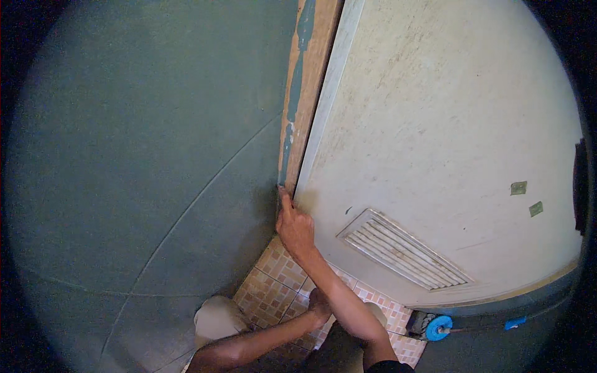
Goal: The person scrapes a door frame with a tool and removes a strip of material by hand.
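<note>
From the head camera, the right hand (pixel 295 229) reaches up with fingers curled and the forefinger extended, its tip pressed on the lower end of the wooden door frame (pixel 303 93), where teal paint (pixel 290 112) streaks the bare wood beside the dark green wall (pixel 137 143). The left hand (pixel 319 306) lies low over the tiled floor (pixel 267 292), half hidden behind the right forearm; I cannot tell its grip. The frame is fixed and stiff, likely rough; the paint edge looks brittle and is best worked at its loose lower margin. A pale door (pixel 448 124) with a louvred vent (pixel 404 248) stands to the right
</note>
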### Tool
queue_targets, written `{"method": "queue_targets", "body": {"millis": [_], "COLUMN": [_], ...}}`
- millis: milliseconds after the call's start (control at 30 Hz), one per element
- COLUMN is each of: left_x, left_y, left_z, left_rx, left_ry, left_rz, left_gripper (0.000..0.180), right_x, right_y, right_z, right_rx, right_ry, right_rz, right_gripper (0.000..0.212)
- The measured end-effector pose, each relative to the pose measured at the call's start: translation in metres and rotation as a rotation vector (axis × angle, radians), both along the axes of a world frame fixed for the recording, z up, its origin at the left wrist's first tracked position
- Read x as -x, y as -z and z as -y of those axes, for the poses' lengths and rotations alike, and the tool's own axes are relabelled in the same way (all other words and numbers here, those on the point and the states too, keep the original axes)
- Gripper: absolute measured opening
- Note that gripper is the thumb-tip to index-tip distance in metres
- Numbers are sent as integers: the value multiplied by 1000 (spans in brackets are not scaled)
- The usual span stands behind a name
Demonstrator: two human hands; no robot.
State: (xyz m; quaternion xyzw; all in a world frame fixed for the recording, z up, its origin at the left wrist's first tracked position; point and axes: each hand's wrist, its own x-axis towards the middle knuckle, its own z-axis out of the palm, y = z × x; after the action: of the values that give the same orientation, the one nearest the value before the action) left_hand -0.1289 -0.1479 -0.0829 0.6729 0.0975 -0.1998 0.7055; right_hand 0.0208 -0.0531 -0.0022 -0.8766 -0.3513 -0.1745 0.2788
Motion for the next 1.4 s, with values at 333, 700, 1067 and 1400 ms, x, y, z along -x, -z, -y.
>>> {"method": "queue_targets", "body": {"millis": [333, 700, 1067, 1400], "left_x": [-3, -8, -8, -7], "left_y": [11, 39, 52, 18], "left_z": [-2, 7, 8, 4], "left_rx": [4, -49, -34, -8], "left_ry": [-104, -233, -198, -291], "left_rz": [-58, -12, -164, -32], "left_gripper": [29, 39, 24, 23], "right_x": [13, -9, -2, 6], "right_y": [-7, -24, -18, -9], "right_z": [-4, -14, -8, -7], "right_rx": [-65, -244, -49, 8], "right_ry": [9, -7, 43, 49], "right_rz": [58, 113, 175, 82], "right_gripper": [49, 63, 53, 40]}}
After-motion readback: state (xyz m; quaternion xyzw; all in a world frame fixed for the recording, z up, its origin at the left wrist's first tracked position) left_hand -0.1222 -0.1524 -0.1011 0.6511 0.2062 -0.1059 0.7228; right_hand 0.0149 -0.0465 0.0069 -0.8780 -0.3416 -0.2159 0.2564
